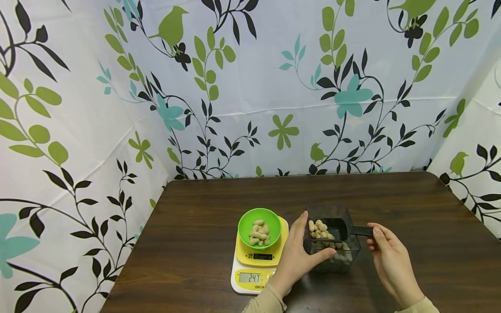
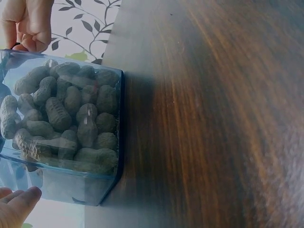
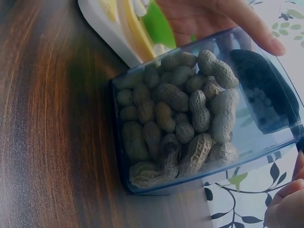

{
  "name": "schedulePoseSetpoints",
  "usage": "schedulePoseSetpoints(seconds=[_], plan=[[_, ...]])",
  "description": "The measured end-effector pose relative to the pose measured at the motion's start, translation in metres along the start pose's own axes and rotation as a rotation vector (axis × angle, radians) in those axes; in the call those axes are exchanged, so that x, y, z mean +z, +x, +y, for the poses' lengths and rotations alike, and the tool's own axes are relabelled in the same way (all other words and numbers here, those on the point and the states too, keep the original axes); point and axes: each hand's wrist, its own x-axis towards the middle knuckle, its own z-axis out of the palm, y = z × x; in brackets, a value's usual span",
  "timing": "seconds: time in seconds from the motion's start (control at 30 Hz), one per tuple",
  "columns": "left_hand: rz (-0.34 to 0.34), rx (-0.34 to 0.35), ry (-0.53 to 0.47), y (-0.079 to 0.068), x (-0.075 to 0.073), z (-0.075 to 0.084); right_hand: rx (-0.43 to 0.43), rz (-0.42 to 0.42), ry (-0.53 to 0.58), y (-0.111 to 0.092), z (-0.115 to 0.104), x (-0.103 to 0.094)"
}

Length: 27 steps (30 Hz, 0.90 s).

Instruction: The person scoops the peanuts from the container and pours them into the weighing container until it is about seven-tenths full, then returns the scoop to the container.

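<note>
A clear, dark-tinted container [image 1: 328, 211] of unshelled peanuts [image 1: 321, 229] stands on the table. My left hand [image 1: 294, 257] holds its left side, thumb across the front wall and fingers along the side. With my right hand [image 1: 393, 262] I grip the handle of a black scoop [image 1: 337, 228], which reaches in over the container's right rim. In the right wrist view the scoop's head [image 3: 266, 90] lies inside, above the peanuts. Left of the container, a green bowl [image 1: 243, 224] with several peanuts sits on a yellow and white kitchen scale [image 1: 239, 278] reading 24.7.
The dark brown wooden table [image 1: 188, 234] extends around these things, its back edge meeting a patterned curtain [image 1: 250, 87] of leaves and birds. My left wrist overlaps the scale's lower right corner in the head view.
</note>
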Motion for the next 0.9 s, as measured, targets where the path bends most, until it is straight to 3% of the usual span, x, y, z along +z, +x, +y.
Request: schedulePoseSetpoints(seconds=[0.37, 0.67, 0.9], plan=[[-0.003, -0.001, -0.005, 0.0, -0.001, 0.0, -0.014, 0.001, 0.068, -0.003, 0.001, -0.002], [0.015, 0.046, 0.028, 0.001, -0.001, -0.001, -0.127, 0.02, -0.044, -0.001, 0.0, 0.009], [0.005, 0.03, 0.008, 0.001, -0.001, -0.001, -0.118, 0.019, -0.057, 0.002, -0.003, 0.013]])
